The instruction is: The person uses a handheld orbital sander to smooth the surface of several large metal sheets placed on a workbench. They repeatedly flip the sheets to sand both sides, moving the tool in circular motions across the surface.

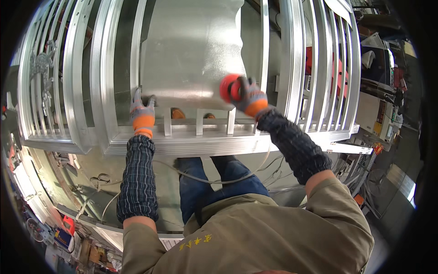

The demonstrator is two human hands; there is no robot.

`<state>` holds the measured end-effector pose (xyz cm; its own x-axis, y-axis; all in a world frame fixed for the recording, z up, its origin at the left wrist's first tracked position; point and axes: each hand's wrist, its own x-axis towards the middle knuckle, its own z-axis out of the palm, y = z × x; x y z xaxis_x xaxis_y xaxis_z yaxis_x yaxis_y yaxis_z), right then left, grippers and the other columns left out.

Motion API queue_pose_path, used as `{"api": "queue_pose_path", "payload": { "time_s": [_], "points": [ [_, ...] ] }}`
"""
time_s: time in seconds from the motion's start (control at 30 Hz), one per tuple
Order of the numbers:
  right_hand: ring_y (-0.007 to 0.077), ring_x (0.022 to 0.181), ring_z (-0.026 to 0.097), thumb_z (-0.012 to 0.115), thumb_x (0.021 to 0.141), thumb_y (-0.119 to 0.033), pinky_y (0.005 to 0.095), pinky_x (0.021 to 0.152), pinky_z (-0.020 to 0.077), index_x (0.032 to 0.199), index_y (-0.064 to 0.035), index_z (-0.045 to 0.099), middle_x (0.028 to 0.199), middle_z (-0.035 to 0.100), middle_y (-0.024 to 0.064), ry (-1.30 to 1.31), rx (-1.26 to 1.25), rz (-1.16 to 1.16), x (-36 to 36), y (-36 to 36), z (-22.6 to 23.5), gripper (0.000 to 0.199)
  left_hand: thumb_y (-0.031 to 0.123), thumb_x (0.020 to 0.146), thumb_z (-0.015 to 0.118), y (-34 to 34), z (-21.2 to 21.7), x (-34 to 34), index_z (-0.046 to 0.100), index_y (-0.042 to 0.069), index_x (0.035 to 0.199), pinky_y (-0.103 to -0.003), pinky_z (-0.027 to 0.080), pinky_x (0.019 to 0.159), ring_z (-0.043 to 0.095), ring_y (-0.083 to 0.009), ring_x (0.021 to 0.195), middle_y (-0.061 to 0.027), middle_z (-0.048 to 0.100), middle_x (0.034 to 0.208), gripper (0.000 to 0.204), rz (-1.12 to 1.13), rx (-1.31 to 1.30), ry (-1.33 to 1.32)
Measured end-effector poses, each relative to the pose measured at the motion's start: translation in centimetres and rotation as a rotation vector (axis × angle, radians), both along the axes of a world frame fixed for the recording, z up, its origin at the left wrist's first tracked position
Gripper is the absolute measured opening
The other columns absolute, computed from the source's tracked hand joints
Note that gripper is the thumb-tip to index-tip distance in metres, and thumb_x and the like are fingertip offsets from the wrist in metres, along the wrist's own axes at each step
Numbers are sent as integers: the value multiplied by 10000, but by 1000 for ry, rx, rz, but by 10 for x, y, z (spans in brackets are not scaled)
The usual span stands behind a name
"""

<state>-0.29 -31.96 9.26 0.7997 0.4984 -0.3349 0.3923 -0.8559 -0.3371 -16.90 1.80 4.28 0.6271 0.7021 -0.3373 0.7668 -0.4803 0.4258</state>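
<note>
My right hand (253, 98), in a grey and orange work glove, is closed around a red disc-shaped hand tool with a black middle (228, 87). The tool is at the right edge of a grey metal sheet (191, 50), near its close end; its exact kind is unclear. My left hand (143, 112), gloved alike, has its fingers stretched out and thumb apart at the sheet's near left corner, beside an upright bar (138, 43). The sheet lies over a silvery metal frame (182, 142) with ribbed rails, and its right edge is wavy.
Barred metal panels stand left (70, 82) and right (319, 68). A pale hose (219, 182) loops across in front of my legs. Cables and tools clutter the right side. At the lower left are a red object (69, 224) and a blue box (64, 239).
</note>
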Motion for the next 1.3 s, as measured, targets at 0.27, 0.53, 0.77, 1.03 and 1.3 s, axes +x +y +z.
{"api": "queue_pose_path", "payload": {
  "time_s": [0.27, 0.53, 0.77, 1.03, 1.3],
  "points": [
    [479, 933, 692, 836, 772, -373, 534, 789, 584, 1325, -118, 516, 1211, 596, 259, -13, 17, -76, -11, 2, 9, 688, 432, 901, 798, -13, -4, -41, 532, 115, 1478, -444, 515, 1023, 624, -382, 1240, -198, 630, 1384, 710, 16, -17, -39],
    [434, 981, 698, 806, 781, -375, 502, 803, 598, 1374, -112, 499, 1224, 580, 251, 138, -100, 163, -58, 50, 11, 718, 411, 936, 769, -22, -46, -67, 504, 132, 1492, -416, 539, 966, 682, -377, 1129, -196, 697, 1266, 676, 168, -207, -297],
    [448, 977, 712, 808, 811, -382, 507, 804, 602, 1405, -138, 467, 1284, 559, 287, 160, -95, 252, -35, 129, 10, 727, 189, 1015, 651, -33, -73, -85, 613, 79, 1369, -368, 532, 951, 684, -281, 1109, -135, 704, 1263, 373, 66, -73, -136],
    [448, 992, 699, 836, 774, -357, 505, 809, 600, 1353, -142, 499, 1220, 576, 268, 176, -107, 334, -54, 103, 15, 703, 90, 1037, 547, -61, -23, -69, 595, 4, 1341, -357, 512, 994, 663, -270, 1167, -169, 673, 1297, 319, 487, -353, -577],
    [462, 1025, 686, 814, 792, -378, 534, 795, 589, 1359, -150, 488, 1267, 552, 269, 163, -48, 500, -51, 221, 9, 693, 123, 968, 560, -20, -13, -122, 581, 4, 1352, -536, 413, 1110, 583, -418, 1218, -213, 639, 1317, 403, 106, 363, -320]
  ]
}}
